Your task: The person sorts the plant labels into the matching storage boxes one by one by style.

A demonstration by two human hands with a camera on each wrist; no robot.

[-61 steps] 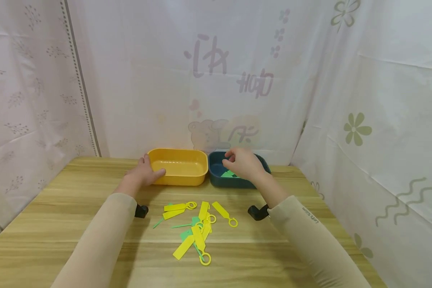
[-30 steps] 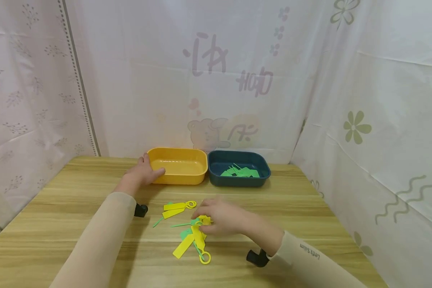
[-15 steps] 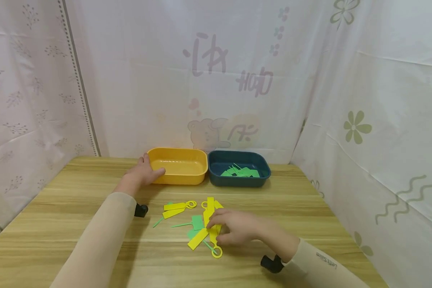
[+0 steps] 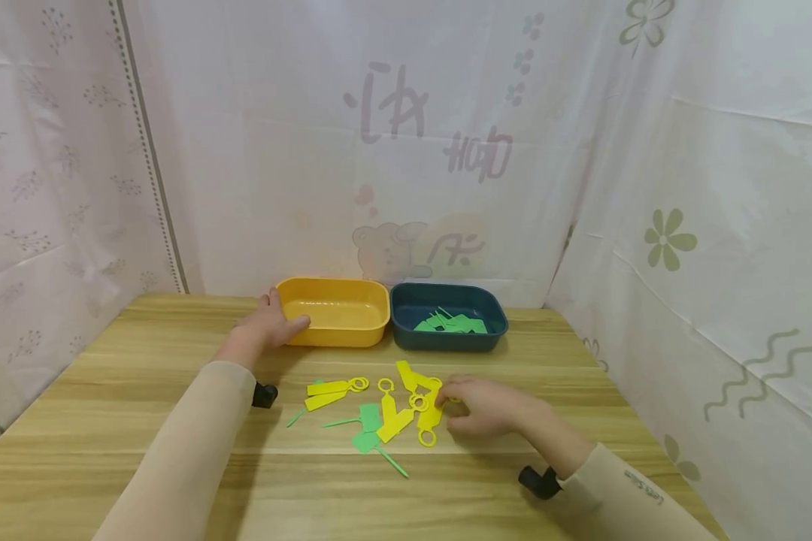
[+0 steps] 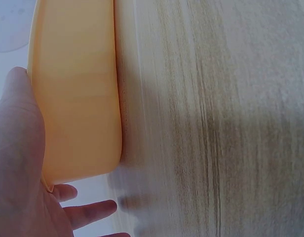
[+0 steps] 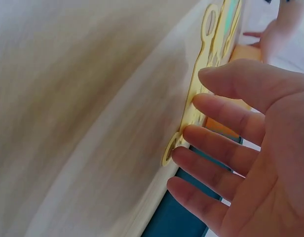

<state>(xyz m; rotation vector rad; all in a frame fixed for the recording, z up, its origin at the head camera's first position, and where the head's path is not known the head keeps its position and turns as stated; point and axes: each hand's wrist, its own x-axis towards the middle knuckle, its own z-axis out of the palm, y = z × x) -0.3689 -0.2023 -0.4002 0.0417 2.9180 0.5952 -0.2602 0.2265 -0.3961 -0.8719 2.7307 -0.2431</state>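
My left hand (image 4: 265, 323) rests at the left end of a yellow plastic box (image 4: 334, 338), its thumb along the front rim. In the left wrist view its other fingers (image 5: 90, 213) stick out past the end wall. My right hand (image 4: 483, 406) touches the right side of a group of yellow ring-ended plastic tags (image 4: 395, 424) on the table. In the right wrist view its fingers (image 6: 216, 148) are spread and nearly straight against those tags. Two green tags with thin tails (image 4: 368, 442) lie just left of the group.
A dark blue box (image 4: 446, 342) with several green tags (image 4: 460, 324) inside stands beside the yellow box. Two more yellow tags (image 4: 328, 388) lie left of the group, over a mostly hidden green tag (image 4: 296, 418). A printed curtain (image 4: 277, 150) hangs behind the wooden table (image 4: 142, 376).
My right hand has come from the dark blue box to the tags and moved rightward across them. Yellow tags have shifted right, uncovering more of the green ones. The left hand stays put.
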